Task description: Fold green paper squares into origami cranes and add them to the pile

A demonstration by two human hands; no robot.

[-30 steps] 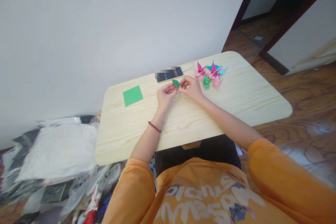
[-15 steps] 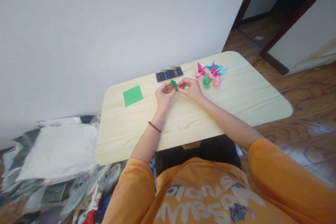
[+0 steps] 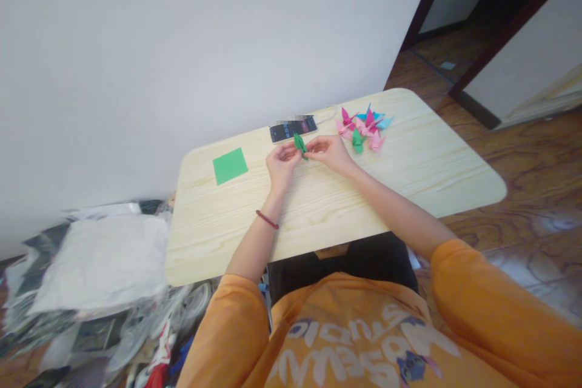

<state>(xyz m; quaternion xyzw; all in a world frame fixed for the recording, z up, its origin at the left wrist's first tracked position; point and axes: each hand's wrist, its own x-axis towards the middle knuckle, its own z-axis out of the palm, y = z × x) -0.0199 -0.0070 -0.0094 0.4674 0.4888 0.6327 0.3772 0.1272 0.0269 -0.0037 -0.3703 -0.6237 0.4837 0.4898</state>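
A small piece of folded green origami paper (image 3: 299,143) is held between my two hands above the table. My left hand (image 3: 282,160) pinches it from the left side, fingers closed on its edge. From the right, my right hand (image 3: 331,153) grips its lower right part between thumb and fingertips. The exact folds under the fingertips are too small to make out. Just to the right of my right hand lies a cluster of folded paper cranes (image 3: 364,126) in pink, magenta, blue and green.
A green square of paper (image 3: 230,166) lies flat at the table's left. Behind my hands a phone (image 3: 293,128) with a white cable lies by the wall. The light wooden table (image 3: 218,224) has rounded corners. Left of it are a white pillow-like bundle (image 3: 104,260) and plastic bags.
The folded green paper has shifted slightly left and up and shows more of its pointed top. Both hands keep hold of it, and the left hand has moved a little left.
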